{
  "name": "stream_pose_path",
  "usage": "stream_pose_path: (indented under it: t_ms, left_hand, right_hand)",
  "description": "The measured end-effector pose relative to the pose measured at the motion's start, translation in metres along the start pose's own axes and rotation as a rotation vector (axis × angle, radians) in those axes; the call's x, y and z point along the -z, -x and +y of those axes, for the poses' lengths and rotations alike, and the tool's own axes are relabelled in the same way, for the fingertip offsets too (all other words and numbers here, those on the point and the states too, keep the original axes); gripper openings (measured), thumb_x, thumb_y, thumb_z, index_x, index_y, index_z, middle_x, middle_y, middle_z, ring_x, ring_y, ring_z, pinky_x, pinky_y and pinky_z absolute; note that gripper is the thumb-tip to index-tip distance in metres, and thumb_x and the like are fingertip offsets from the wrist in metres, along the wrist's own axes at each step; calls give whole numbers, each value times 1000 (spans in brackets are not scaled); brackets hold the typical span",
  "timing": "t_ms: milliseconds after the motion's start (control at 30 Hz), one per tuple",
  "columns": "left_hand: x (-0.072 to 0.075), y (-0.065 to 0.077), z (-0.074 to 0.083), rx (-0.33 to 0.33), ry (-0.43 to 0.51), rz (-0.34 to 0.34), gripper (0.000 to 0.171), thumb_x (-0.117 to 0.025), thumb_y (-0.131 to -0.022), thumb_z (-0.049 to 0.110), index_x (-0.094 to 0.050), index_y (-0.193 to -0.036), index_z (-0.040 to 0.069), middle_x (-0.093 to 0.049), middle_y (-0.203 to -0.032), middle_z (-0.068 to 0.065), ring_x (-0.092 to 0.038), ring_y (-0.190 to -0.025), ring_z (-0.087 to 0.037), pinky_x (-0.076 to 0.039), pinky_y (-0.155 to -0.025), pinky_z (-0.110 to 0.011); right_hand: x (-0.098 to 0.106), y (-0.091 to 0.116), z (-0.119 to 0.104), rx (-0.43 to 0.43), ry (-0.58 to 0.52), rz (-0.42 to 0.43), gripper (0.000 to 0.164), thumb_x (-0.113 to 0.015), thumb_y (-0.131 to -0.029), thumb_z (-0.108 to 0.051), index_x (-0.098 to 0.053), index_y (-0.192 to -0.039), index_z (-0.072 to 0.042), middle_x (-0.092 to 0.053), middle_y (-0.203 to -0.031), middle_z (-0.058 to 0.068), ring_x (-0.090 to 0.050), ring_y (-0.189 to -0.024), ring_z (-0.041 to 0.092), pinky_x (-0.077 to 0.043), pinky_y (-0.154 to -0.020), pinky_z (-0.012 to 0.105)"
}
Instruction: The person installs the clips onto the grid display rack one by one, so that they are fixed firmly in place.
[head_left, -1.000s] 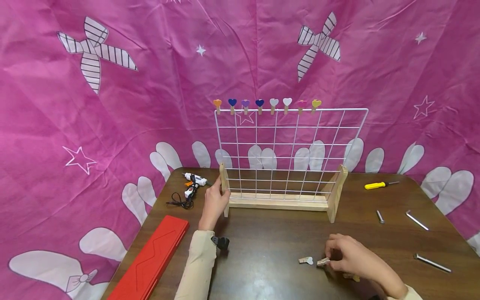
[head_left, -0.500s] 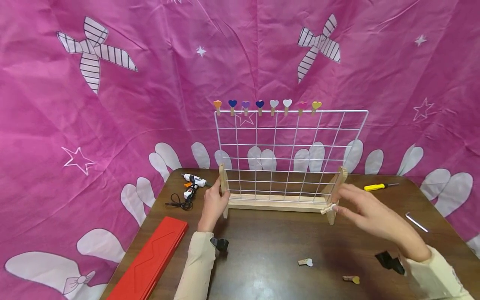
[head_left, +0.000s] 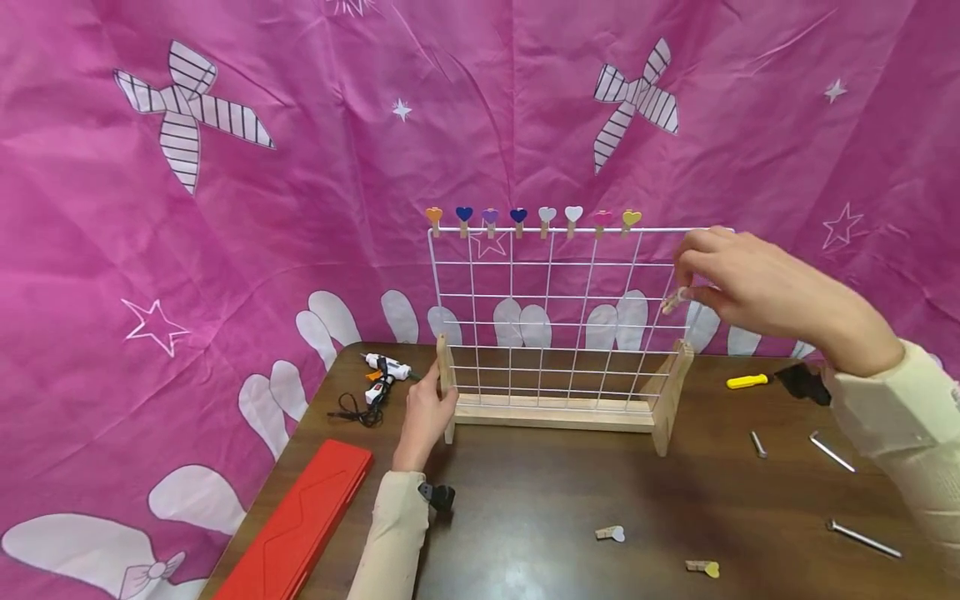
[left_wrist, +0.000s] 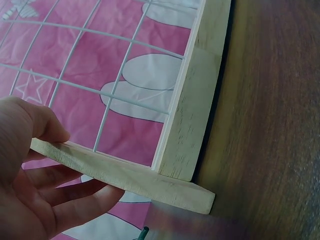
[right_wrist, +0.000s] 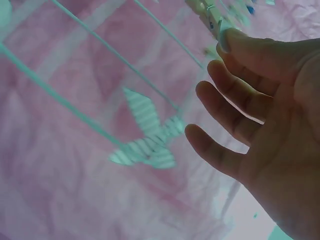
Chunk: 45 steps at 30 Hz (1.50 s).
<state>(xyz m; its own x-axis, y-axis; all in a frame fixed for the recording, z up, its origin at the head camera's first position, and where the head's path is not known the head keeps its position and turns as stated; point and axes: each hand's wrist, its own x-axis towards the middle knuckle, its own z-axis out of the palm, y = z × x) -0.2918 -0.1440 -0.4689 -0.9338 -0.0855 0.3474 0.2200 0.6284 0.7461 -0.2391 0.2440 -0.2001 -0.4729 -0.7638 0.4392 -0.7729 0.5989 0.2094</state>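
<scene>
A white wire grid [head_left: 555,296] stands upright in a wooden base [head_left: 555,414]. Along its top wire sit several heart clothespins, from an orange one [head_left: 434,218] at the left to a yellow one [head_left: 631,221]. My left hand [head_left: 426,421] grips the left wooden upright [left_wrist: 125,172], thumb on one side and fingers on the other. My right hand [head_left: 765,287] pinches a small wooden clothespin [right_wrist: 210,17] between thumb and forefinger, in front of the grid's right part. A white-heart clothespin [head_left: 611,533] and a yellow-heart one [head_left: 703,568] lie on the table.
A white glue gun [head_left: 388,365] with a black cord lies at the back left, and a red case [head_left: 300,525] in front of it. On the right are a yellow screwdriver [head_left: 747,382], a short bolt [head_left: 758,444], a hex key [head_left: 831,451] and a longer metal rod [head_left: 864,538].
My right hand has picked the clothespin up off the table and raised it to the grid's upper right. My left hand stays on the upright.
</scene>
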Motion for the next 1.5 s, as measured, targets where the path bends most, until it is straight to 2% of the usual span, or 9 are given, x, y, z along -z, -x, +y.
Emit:
stream_pose_path:
  t_ms: [167,367,533,800,967,1133,1300,1400,1500]
  left_hand:
    - [-1,2,-3,-18,-10,31,56,-58,-83,12,-45,-137,12,-67,-88,-14,-55,-60,-17,-46,-51,-32]
    - [-2,2,-4,-41,-15,57,53,-58,-80,12,-49,-132,13,-66,-79,-10,-54,-56,-16,-45,-51,-33]
    - [-6,5,-5,-17,-11,24,51,-58,-82,13,-49,-132,13,-66,-83,-9,-57,-61,-15,-48,-53,-32]
    - [-5,2,-2,-31,-6,31,50,-58,-82,14,-50,-132,15,-66,-85,-10,-59,-64,-16,-49,-55,-34]
    - [-2,0,-3,-35,-1,39,50,-58,-82,14,-50,-132,14,-67,-86,-10,-59,-65,-17,-49,-56,-34]
    - [-1,0,-3,-39,-6,52,51,-59,-82,14,-50,-132,12,-67,-88,-12,-60,-68,-19,-50,-59,-35]
    - [0,1,-2,-31,-3,45,53,-58,-82,14,-48,-134,14,-67,-89,-12,-60,-66,-18,-50,-58,-34]
    - [-1,0,-2,-37,-4,47,50,-58,-82,13,-50,-132,15,-68,-87,-11,-59,-65,-18,-49,-57,-34]
    - [-2,-2,-2,-41,1,41,50,-58,-82,13,-50,-131,14,-68,-86,-11,-58,-64,-17,-48,-55,-33]
  right_hand:
    - [24,-30,6,-24,82,7,20,-67,-69,6,-57,-71,-11,-52,-84,3,-47,-82,27,-37,-65,42]
    - [26,-51,11,-52,145,12,15,-64,-72,5,-56,-69,-7,-52,-85,9,-45,-87,34,-35,-65,47]
    - [23,-55,15,-105,169,-9,13,-64,-72,6,-58,-70,-5,-53,-86,10,-44,-86,34,-35,-66,48]
    - [23,-61,26,-144,166,-51,11,-63,-70,6,-62,-74,-5,-53,-89,11,-43,-86,35,-36,-66,50]
    - [22,-63,27,-174,131,-42,10,-61,-74,4,-64,-79,-4,-54,-89,13,-43,-88,36,-36,-69,53]
    - [22,-57,22,-253,100,-45,11,-60,-82,-3,-63,-93,-1,-52,-95,16,-42,-93,40,-35,-74,56]
    - [12,-38,13,-244,93,100,23,-64,-80,-3,-60,-102,2,-51,-98,19,-43,-95,43,-34,-75,58]
    - [1,-23,6,-207,104,221,30,-66,-74,1,-59,-104,2,-51,-98,19,-45,-87,40,-35,-68,56]
    - [-11,-8,-3,-192,103,290,37,-66,-71,1,-58,-107,3,-52,-100,21,-46,-85,40,-35,-65,53]
